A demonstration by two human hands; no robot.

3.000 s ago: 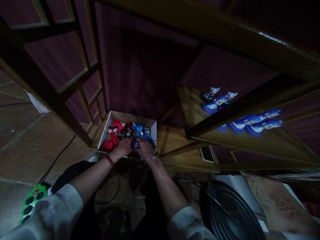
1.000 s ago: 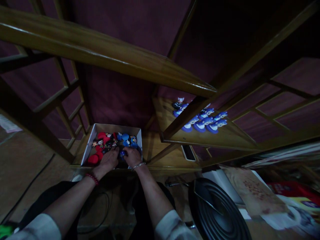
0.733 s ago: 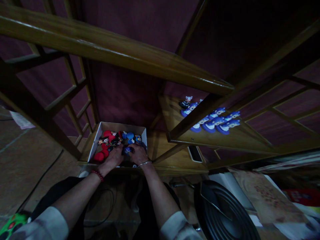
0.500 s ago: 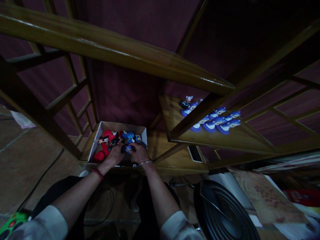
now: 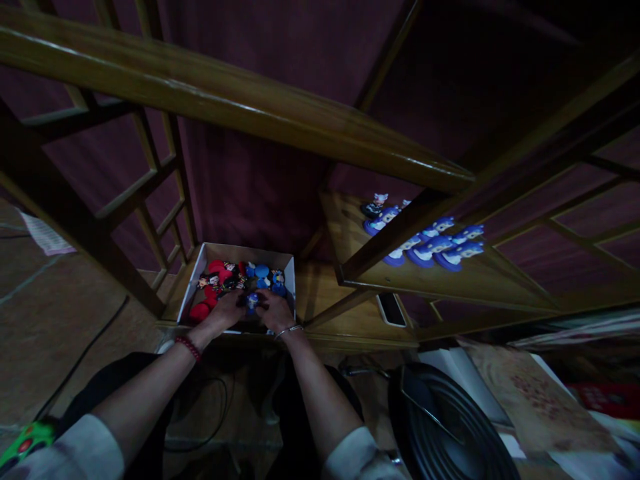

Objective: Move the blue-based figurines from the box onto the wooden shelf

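Note:
Over the front part of a white cardboard box (image 5: 186, 297), my two hands come together around a small purple-blue figurine (image 5: 253, 301). My left hand (image 5: 230, 311) has its fingers closed on the figurine's left side. From the other side my right hand (image 5: 277, 313) grips it with bent fingers. Red figurines (image 5: 218, 268) lie in the left part of the box, several of them with round bases. Blue figurines (image 5: 261, 271) lie in the right part. Some contents are covered by my hands.
Several purple figurines (image 5: 433, 247) and a black-and-white one (image 5: 375, 205) stand on a raised wooden shelf (image 5: 350, 230). A phone (image 5: 391, 309) lies lower down. A wooden rail (image 5: 240, 100) crosses in front. A black round stool (image 5: 450, 420) stands at the lower right.
The figurine has shifted slightly left and been turned between my hands. Both hands have moved a little left, and the view has shifted slightly.

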